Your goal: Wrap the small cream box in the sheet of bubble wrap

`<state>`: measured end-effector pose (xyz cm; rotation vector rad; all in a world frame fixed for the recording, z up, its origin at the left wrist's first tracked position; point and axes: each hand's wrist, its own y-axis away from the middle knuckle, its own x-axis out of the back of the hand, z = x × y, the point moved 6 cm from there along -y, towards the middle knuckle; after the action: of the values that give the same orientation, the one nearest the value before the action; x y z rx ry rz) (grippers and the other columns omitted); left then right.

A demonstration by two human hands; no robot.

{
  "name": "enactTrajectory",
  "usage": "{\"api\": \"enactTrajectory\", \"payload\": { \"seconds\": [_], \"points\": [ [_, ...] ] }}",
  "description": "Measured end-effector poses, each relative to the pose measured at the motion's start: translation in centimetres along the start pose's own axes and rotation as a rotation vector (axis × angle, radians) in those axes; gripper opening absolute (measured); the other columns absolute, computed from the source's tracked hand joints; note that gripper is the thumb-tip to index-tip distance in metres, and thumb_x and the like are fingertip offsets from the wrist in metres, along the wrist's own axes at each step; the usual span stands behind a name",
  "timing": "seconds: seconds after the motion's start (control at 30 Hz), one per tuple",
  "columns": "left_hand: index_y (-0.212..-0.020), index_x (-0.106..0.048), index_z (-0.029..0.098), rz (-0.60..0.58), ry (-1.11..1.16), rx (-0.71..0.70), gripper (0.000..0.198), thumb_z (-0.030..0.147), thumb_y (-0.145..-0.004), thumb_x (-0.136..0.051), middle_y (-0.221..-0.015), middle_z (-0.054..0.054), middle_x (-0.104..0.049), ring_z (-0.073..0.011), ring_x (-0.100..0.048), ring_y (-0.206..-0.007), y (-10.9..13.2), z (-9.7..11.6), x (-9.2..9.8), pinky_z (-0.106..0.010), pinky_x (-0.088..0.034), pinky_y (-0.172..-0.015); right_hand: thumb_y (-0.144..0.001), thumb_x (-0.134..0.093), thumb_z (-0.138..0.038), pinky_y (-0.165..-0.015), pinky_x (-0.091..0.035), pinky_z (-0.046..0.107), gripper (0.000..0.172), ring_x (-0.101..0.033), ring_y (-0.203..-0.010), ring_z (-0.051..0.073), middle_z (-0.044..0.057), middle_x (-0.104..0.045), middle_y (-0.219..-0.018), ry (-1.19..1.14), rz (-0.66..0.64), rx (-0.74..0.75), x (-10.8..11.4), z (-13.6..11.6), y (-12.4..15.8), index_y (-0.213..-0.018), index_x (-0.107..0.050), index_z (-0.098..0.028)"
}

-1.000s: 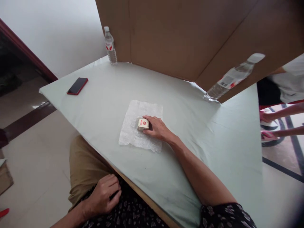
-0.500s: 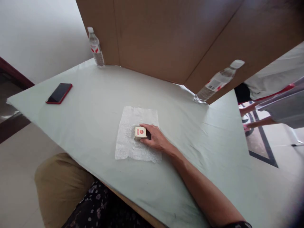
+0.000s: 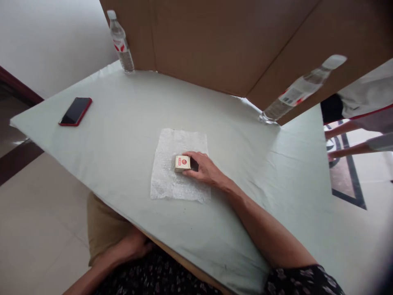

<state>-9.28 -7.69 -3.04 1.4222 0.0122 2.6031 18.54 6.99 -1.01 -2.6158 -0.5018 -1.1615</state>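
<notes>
While a pale green cloth (image 3: 129,143) covers it from edge to edge, the counter (image 3: 239,131) spreads across most of the view, its corner pointing left. Along its far side rises a tall brown cardboard panel (image 3: 208,45), marked by crease lines. Beyond the right end of the counter, part of another person (image 3: 365,92) shows, in light clothing. Below the near edge is a khaki trouser leg (image 3: 106,225), beside dark flowered clothing (image 3: 159,272).

Near the middle of the counter lies a bubble wrap sheet (image 3: 166,184), flat and roughly square. Two clear bottles with white caps and red-and-white labels stand by the cardboard: the right-hand bottle (image 3: 301,92) near its right end, the left-hand bottle (image 3: 122,45) near its left end. Toward the left corner rests a dark-screened phone (image 3: 75,111) with a red edge, well apart from the wrap.

The left hand (image 3: 138,243) is low by the lap, just beside the counter's near edge; its fingers are partly hidden, so whether they are clenched cannot be told. The right hand (image 3: 204,168) reaches over the wrap, its fingers grasping a small cream box (image 3: 182,163) from the right, thumb on the near side. Red print marks the box's top, and it sits over the middle of the wrap.
</notes>
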Motion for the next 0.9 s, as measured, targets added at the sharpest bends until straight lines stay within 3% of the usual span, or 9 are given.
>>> {"api": "enactTrajectory", "payload": {
  "seconds": [0.07,0.13,0.17,0.23,0.33,0.47,0.57,0.7,0.9],
  "points": [
    [-0.073,-0.073,0.023,-0.341,0.14,-0.23,0.024,0.033,-0.09,-0.059,-0.065,0.003,-0.067,-0.0147,-0.062,-0.057,1.0,2.6,-0.1,-0.021,-0.055,-0.054,-0.082,-0.071,-0.037,-0.098,-0.046,0.045,0.046,-0.065,-0.108,0.027,0.006,-0.071,-0.123,-0.038,-0.003,0.004,0.2,-0.2,-0.1,-0.126,-0.062,-0.028],
    [-0.081,-0.072,0.023,-0.483,0.253,-0.467,0.018,0.021,-0.091,-0.058,-0.073,0.002,-0.072,-0.0138,-0.067,-0.065,1.3,6.0,1.4,-0.021,-0.056,-0.063,-0.082,-0.07,-0.037,-0.097,-0.046,0.044,0.042,-0.065,-0.105,0.026,0.005,-0.072,-0.12,-0.057,0.014,0.01,0.3,-0.4,-0.2,-0.122,-0.063,-0.027],
    [-0.091,-0.072,0.022,-0.419,0.24,-0.557,0.015,0.018,-0.091,-0.057,-0.084,-0.002,-0.075,-0.0159,-0.07,-0.077,0.7,7.6,2.5,-0.025,-0.057,-0.074,-0.082,-0.07,-0.036,-0.097,-0.045,0.043,0.041,-0.065,-0.104,0.026,0.005,-0.072,-0.119,-0.059,0.02,0.014,0.3,-0.5,-0.3,-0.121,-0.063,-0.026],
    [-0.109,-0.07,0.02,-0.12,0.054,-0.683,0.021,0.017,-0.089,-0.062,-0.113,-0.012,-0.073,-0.0254,-0.068,-0.106,-1.5,10.2,4.1,-0.04,-0.054,-0.097,-0.081,-0.071,-0.034,-0.098,-0.045,0.043,0.042,-0.064,-0.105,0.026,0.006,-0.072,-0.12,-0.054,0.024,0.022,0.2,-0.5,-0.3,-0.121,-0.063,-0.024],
    [-0.122,-0.065,0.016,-0.019,-0.295,-0.765,0.04,0.012,-0.082,-0.064,-0.137,-0.02,-0.061,-0.0373,-0.054,-0.13,-5.1,12.3,2.1,-0.057,-0.045,-0.107,-0.081,-0.07,-0.035,-0.099,-0.044,0.043,0.044,-0.064,-0.109,0.027,0.007,-0.071,-0.124,-0.046,0.032,0.039,-0.1,-0.3,-0.2,-0.123,-0.061,-0.023],
    [-0.105,-0.069,0.016,0.106,-0.445,-0.785,0.028,0.006,-0.081,-0.059,-0.125,-0.017,-0.067,-0.0343,-0.06,-0.121,-8.3,12.2,-0.7,-0.052,-0.049,-0.1,-0.083,-0.068,-0.034,-0.099,-0.044,0.043,0.046,-0.063,-0.112,0.027,0.009,-0.069,-0.128,-0.058,0.045,0.078,-0.1,-0.2,0.0,-0.127,-0.06,-0.023],
    [-0.087,-0.068,0.017,0.244,-0.354,-0.826,0.015,0.007,-0.083,-0.057,-0.113,-0.015,-0.072,-0.0306,-0.066,-0.109,-8.6,12.0,-0.6,-0.048,-0.053,-0.092,-0.081,-0.067,-0.03,-0.097,-0.045,0.043,0.047,-0.062,-0.11,0.027,0.009,-0.07,-0.126,-0.062,0.058,0.088,-0.1,-0.1,0.2,-0.127,-0.06,-0.022],
    [-0.08,-0.065,0.018,0.355,-0.119,-0.686,0.01,0.011,-0.083,-0.059,-0.108,-0.012,-0.073,-0.0265,-0.069,-0.099,-9.5,12.0,0.8,-0.043,-0.056,-0.086,-0.08,-0.066,-0.026,-0.097,-0.044,0.044,0.044,-0.062,-0.106,0.028,0.008,-0.071,-0.122,-0.064,0.063,0.086,0.1,-0.4,0.3,-0.123,-0.062,-0.022],
    [-0.077,-0.064,0.019,0.289,0.209,-0.447,0.009,0.017,-0.084,-0.059,-0.118,-0.011,-0.073,-0.0227,-0.07,-0.106,-12.3,12.1,0.9,-0.031,-0.057,-0.077,-0.09,-0.057,-0.051,-0.098,-0.047,0.045,0.05,-0.062,-0.117,0.028,0.011,-0.067,-0.129,-0.388,-0.132,0.03,2.3,-0.7,0.7,-0.128,-0.061,-0.02]
  ]
}}
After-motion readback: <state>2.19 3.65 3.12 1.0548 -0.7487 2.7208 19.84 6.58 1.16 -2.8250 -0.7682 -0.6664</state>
